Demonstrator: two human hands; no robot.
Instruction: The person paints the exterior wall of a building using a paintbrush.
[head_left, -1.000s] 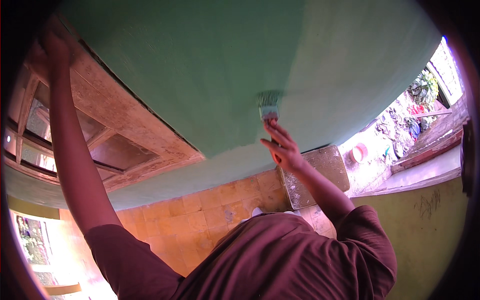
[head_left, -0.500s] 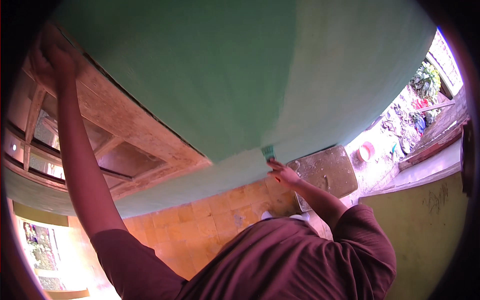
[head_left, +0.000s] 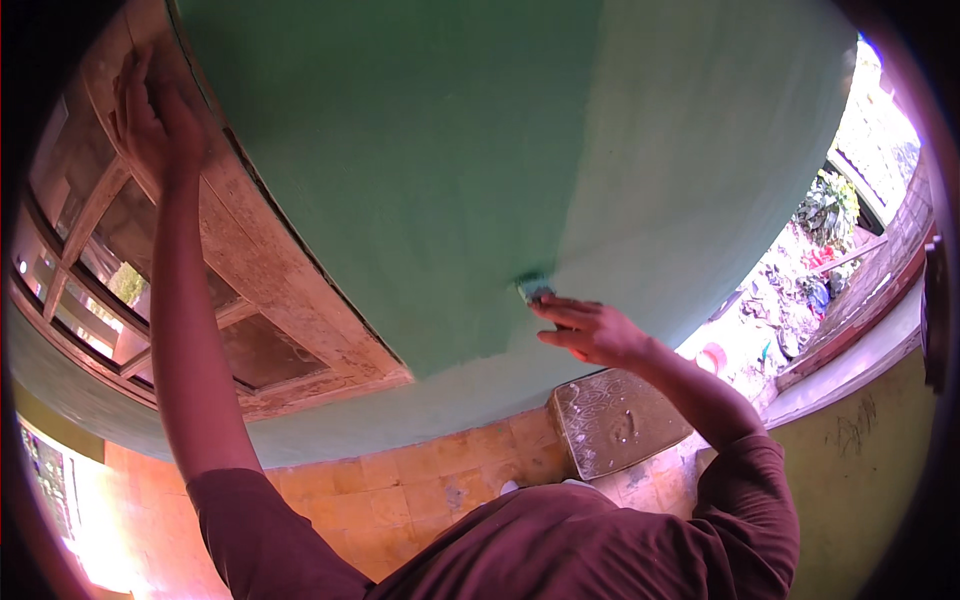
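Observation:
My right hand (head_left: 597, 332) grips a paintbrush (head_left: 535, 287); its bristles, wet with green paint, press against the wall (head_left: 450, 200). A darker, freshly coated green covers the wall's left part, while a paler green lies to the right and along the bottom. The brush sits near the border between the two shades. At the upper left, my left hand (head_left: 160, 128) rests with its fingers stretched out on the wooden window frame (head_left: 270, 260), holding nothing. The frame looks worn, with bare patches, and has glass panes in it.
Below the wall lies an orange tiled floor (head_left: 400, 505). A brown, paint-spotted slab-like surface (head_left: 620, 425) stands near my right arm. Farther right are a pinkish bucket (head_left: 711, 357), a heap of rubble and plants (head_left: 830, 210), and a yellow-green wall (head_left: 850, 450).
My right hand has moved up and slightly right with the paintbrush, from near the wall's lower edge. The whole view has shifted a little; my left hand stays on the frame.

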